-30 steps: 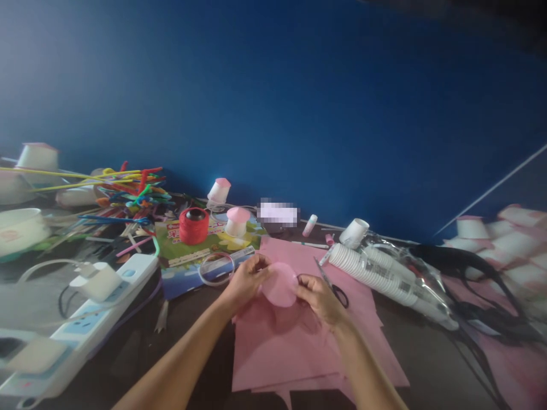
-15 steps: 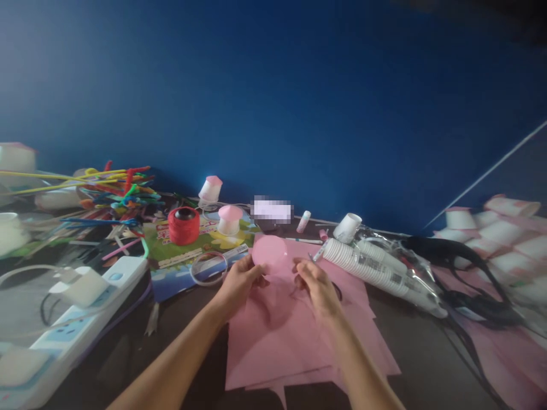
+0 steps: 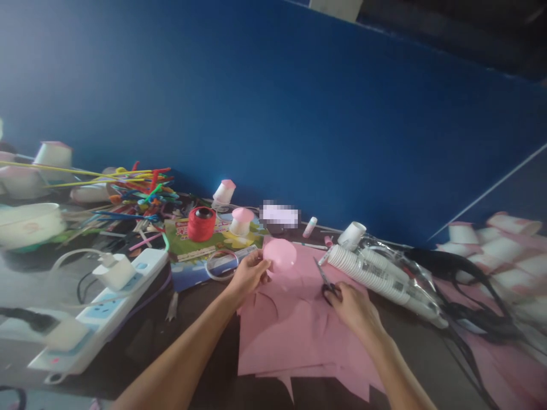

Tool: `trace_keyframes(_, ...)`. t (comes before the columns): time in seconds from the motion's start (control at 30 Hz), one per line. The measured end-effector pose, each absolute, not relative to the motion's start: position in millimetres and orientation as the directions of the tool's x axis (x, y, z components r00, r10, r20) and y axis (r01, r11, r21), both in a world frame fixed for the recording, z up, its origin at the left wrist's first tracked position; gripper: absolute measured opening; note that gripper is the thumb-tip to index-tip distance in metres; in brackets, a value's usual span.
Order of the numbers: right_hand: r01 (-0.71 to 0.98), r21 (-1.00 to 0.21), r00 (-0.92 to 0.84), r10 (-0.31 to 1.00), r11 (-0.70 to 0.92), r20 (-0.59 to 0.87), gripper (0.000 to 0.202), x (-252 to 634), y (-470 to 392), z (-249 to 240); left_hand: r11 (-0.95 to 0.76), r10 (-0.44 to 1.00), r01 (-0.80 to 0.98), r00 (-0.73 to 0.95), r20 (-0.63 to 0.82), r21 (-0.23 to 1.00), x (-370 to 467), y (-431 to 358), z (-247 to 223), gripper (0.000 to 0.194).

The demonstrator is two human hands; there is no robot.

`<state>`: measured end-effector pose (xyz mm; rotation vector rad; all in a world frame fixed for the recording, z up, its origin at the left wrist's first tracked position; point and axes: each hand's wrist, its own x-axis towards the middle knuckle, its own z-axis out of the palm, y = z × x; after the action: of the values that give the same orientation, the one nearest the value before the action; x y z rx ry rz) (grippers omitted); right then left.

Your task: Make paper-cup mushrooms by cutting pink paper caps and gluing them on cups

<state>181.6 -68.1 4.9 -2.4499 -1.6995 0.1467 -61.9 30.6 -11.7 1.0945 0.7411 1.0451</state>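
A round pink paper disc (image 3: pixel 280 255) is pinched at its left edge by my left hand (image 3: pixel 251 274), closed over the pink sheets. My right hand (image 3: pixel 351 304) has its fingers closed at the dark handles of a pair of scissors (image 3: pixel 328 283), whose blades point up and to the left. Under both hands lie several sheets of pink paper (image 3: pixel 294 341) with uneven cut edges. Behind the disc, a white paper cup with a pink cone top (image 3: pixel 241 221) stands on a colourful printed booklet (image 3: pixel 188 273).
To the left are a power strip (image 3: pixel 100 310) with chargers and a heap of pipe cleaners (image 3: pixel 145 188). Red string (image 3: pixel 201 224) sits on the booklet. At right lie stacked paper cups (image 3: pixel 371 276) in plastic, a black strap (image 3: pixel 478 307) and more cups (image 3: pixel 499 250). A glue stick (image 3: pixel 310 226) stands behind.
My right hand has moved right and down, away from the disc, and now closes at the scissors. The left hand still pinches the disc. The view has shifted slightly left.
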Motion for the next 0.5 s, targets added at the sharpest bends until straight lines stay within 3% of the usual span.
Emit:
trace_keyframes(0.17,0.924,-0.056,0.372,0.923,-0.379,-0.1,0.03,175,-60,7,0.043,0.946,-0.238,0.322,0.037,0.97,-63,32,-10,0.021)
trace_keyframes(0.5,0.945,-0.069,0.306,0.94,-0.319,-0.153,0.042,191,-54,5,0.01,0.944,-0.21,0.325,0.06,0.978,-63,31,-10,0.018)
